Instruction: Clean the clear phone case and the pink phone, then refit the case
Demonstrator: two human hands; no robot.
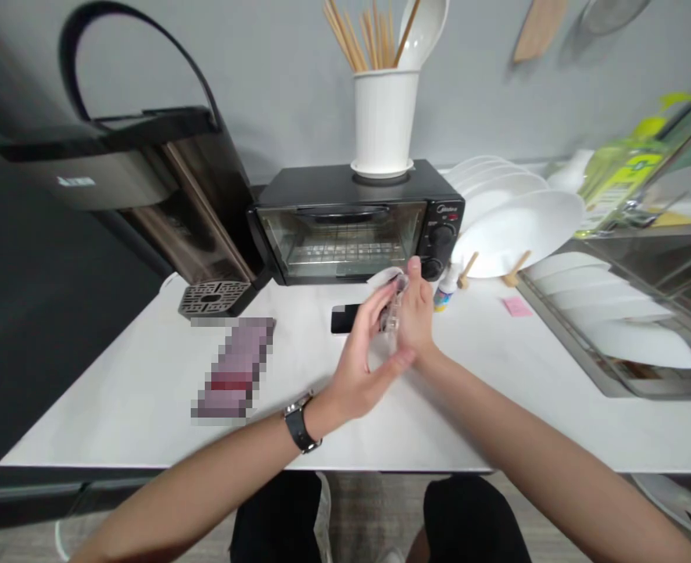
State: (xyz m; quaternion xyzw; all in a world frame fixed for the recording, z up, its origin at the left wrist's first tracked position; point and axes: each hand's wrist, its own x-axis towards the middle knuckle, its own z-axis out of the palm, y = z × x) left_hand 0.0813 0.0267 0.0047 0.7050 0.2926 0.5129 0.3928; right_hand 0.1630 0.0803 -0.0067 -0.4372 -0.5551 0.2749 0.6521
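Above the middle of the white counter, both of my hands meet around a small clear plastic item (392,319); its exact kind is hard to make out. My left hand (360,363), with a dark watch on the wrist, has its fingers curled against the item's left side, the thumb reaching across to my right hand. My right hand (416,317) presses on the item from the right, thumb up. A white curved piece (384,276) sticks out above my left fingertips. Partly behind my left hand lies a phone-like black object (344,319) with a pale edge.
Behind my hands stands a black toaster oven (345,234) bearing a white cup (385,117) of chopsticks. A drinks machine (163,195) and a blurred-out purple item (234,367) are left. Right are plates (515,231), a small bottle (448,285), a pink note (517,306) and a sink (609,383).
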